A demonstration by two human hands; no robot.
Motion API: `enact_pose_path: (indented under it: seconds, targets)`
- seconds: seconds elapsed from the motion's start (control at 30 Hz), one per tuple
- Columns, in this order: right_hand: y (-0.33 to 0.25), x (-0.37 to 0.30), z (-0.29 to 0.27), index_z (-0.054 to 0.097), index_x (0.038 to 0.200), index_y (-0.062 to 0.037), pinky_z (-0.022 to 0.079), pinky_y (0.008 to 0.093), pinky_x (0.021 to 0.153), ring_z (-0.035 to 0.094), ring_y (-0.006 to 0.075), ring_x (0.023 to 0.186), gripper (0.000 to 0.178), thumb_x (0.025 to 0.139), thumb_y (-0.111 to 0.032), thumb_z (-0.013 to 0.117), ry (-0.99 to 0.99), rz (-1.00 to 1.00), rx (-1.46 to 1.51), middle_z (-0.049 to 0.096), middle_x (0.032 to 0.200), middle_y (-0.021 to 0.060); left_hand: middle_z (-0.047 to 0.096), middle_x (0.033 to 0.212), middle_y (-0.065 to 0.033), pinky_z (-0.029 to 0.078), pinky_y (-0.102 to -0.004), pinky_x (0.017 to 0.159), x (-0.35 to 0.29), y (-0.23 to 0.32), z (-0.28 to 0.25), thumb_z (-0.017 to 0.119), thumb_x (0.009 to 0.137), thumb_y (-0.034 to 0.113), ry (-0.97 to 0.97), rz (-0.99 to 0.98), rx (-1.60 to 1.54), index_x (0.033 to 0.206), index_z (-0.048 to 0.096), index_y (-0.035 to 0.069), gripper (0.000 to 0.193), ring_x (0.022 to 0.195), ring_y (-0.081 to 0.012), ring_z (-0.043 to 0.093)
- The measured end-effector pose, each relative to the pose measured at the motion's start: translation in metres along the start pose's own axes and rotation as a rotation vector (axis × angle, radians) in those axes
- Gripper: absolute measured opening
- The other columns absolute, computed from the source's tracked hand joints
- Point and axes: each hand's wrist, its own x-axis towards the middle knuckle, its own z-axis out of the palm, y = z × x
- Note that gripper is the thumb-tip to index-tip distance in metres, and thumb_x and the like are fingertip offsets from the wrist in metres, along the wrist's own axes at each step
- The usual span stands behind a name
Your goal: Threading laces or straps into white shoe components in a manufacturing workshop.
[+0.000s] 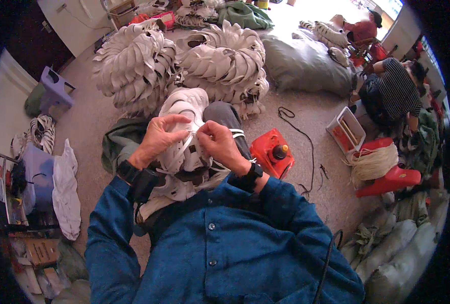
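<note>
A white shoe upper (187,104) with rows of holes rests over my lap, its tongue side pointing away from me. My left hand (156,139) grips its left side near the lace holes, thumb and forefinger curved toward each other. A flat white shoelace (185,145) hangs between the hands across the upper. Closed in a pinch beside it, my right hand (220,144) holds the lace near the holes. Another stretch of white lace loops out past the right hand's knuckles. More white uppers (171,190) lie in my lap under the forearms.
Two big coiled bundles of white uppers (133,66) stand ahead. A red container with a dark bottle (279,152) is at my right, near a black cord (311,147). Farther right, a red stool (392,180) bears cream laces. Full sacks (306,63) and two seated people are beyond.
</note>
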Motion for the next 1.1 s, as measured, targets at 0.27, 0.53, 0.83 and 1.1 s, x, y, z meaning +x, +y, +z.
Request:
enact_pose_path:
  seconds: [0.27,0.53,0.83,1.1]
  targets:
    - [-0.014,0.007,0.002,0.063,0.093,0.0011,0.049,0.0282,0.057,0.061,0.0132,0.065,0.011,0.091,-0.009,0.061,-0.023,-0.111,-0.071,0.062,0.075,0.0062,0.07,0.107,-0.0031,0.048,-0.0256,0.092,0.001,0.0,-0.003,0.069,0.083,0.003,-0.033,0.007,0.044,0.11,0.07,0.002,0.027,0.102,-0.0107,0.061]
    - [-0.024,0.002,0.003,0.064,0.091,0.0,0.049,0.035,0.064,0.062,0.028,0.072,0.008,0.086,-0.006,0.064,0.069,-0.23,-0.331,0.062,0.082,0.0154,0.07,0.109,-0.0039,0.048,-0.0262,0.091,0.004,-0.007,-0.005,0.06,0.091,0.005,-0.038,-0.05,-0.069,0.11,0.071,0.001,0.022,0.102,-0.0109,0.062]
    - [-0.04,0.004,-0.001,0.06,0.09,-0.0009,0.049,0.042,0.065,0.062,0.0366,0.074,0.013,0.088,-0.013,0.063,0.036,-0.297,-0.532,0.063,0.085,0.0176,0.069,0.108,-0.0036,0.047,-0.0264,0.093,0.014,-0.008,-0.001,0.057,0.094,0.006,-0.108,-0.015,-0.11,0.109,0.071,0.001,0.022,0.101,-0.0118,0.061]
    - [-0.032,0.002,0.006,0.053,0.095,-0.0066,0.049,0.0453,0.051,0.062,0.035,0.063,0.013,0.085,-0.011,0.06,-0.054,-0.54,-0.847,0.057,0.081,0.0128,0.07,0.11,-0.0054,0.046,-0.0262,0.095,0.013,-0.022,0.0,0.056,0.091,0.002,-0.111,0.019,-0.165,0.112,0.07,0.0,0.025,0.106,-0.013,0.062]
